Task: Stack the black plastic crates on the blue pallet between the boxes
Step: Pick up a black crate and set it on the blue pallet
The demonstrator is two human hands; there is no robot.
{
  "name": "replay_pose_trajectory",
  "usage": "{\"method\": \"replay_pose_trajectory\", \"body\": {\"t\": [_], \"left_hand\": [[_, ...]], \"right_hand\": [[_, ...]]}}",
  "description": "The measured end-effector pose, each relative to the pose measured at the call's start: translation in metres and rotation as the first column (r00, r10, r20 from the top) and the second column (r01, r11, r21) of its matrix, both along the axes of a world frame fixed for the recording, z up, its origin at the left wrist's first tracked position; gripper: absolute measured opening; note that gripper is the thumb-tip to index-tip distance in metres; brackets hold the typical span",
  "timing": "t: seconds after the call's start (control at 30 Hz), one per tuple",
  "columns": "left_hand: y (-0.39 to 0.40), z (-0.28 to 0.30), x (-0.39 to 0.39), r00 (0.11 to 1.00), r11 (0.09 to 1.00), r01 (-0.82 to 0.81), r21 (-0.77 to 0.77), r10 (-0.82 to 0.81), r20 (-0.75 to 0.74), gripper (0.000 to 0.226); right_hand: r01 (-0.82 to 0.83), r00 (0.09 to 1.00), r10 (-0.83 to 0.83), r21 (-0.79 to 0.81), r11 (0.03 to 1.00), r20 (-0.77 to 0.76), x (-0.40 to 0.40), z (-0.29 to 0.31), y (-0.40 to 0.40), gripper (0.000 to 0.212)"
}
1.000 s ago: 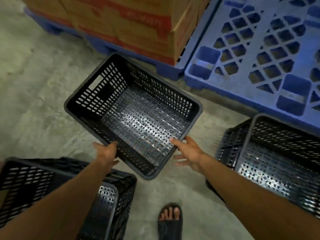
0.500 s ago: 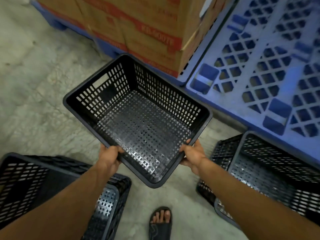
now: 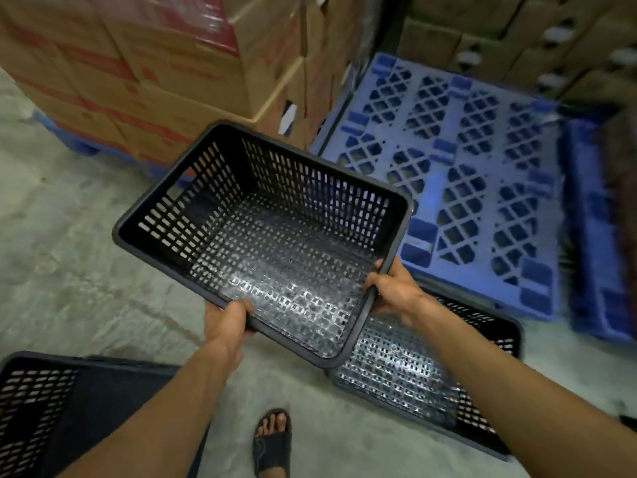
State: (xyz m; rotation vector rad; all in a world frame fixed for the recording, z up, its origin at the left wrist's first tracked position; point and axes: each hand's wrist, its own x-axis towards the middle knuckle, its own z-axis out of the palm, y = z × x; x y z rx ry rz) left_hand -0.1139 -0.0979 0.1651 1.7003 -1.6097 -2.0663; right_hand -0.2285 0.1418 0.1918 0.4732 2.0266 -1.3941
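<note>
- The person holds one black plastic crate (image 3: 272,236) in the air above the concrete floor (image 3: 69,263), open side up, tilted so the far-left end sits higher than the near edge.
- Its long axis runs from the upper left toward the lower right, and its far right corner overlaps the near left edge of the blue pallet (image 3: 458,188).
- A handle slot shows in the left end wall; the inside is empty.
- The left hand (image 3: 225,320) is closed over the near rim, thumb inside the crate and the other fingers hidden under the edge.
- The right hand (image 3: 394,288) is closed on the rim at the near right corner, thumb along the top edge and fingers wrapped outside.
- Both hands sit on the near side of the crate, so its body extends away from the person.
- A second black crate (image 3: 431,370) lies on the floor under the right forearm, just beneath the held crate's near corner and close to the pallet's front edge.
- A third black crate (image 3: 41,408) stands at the lower left beside the left forearm.
- Stacked cardboard boxes (image 3: 155,70) with red print stand to the left of the pallet, and more boxes (image 3: 517,39) rise behind it.
- The pallet top is bare.
- A foot in a dark sandal (image 3: 272,443) stands on the floor between the two lower crates.
</note>
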Motion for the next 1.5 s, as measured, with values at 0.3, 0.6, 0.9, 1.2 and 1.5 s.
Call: {"method": "replay_pose_trajectory", "body": {"t": [0.3, 0.6, 0.9, 1.2, 1.5], "left_hand": [[0.219, -0.003, 0.048, 0.997, 0.923, -0.009, 0.384, -0.022, 0.076, 0.034], [0.254, -0.012, 0.06, 0.94, 0.982, 0.041, 0.184, -0.1, 0.327, 0.07], [0.205, -0.018, 0.032, 0.655, 0.461, 0.748, -0.479, -0.631, 0.416, 0.065], [0.196, -0.02, 0.053, 0.631, 0.416, 0.77, -0.484, -0.612, 0.477, 0.053], [0.204, -0.019, 0.056, 0.538, 0.294, 0.822, -0.488, -0.683, 0.494, 0.06]], "right_hand": [[0.18, 0.978, -0.19, 0.115, 0.977, 0.089, 0.068, -0.012, 0.23, 0.036], [0.273, 0.948, -0.299, 0.203, 0.94, 0.108, 0.102, -0.036, 0.345, 0.034], [0.302, 0.953, -0.27, 0.486, 0.82, -0.137, 0.1, -0.05, 0.408, 0.034], [0.159, 0.987, -0.142, 0.57, 0.806, -0.074, 0.092, -0.061, 0.39, 0.038], [0.056, 0.998, -0.02, 0.717, 0.695, -0.058, 0.092, -0.059, 0.402, 0.036]]}}
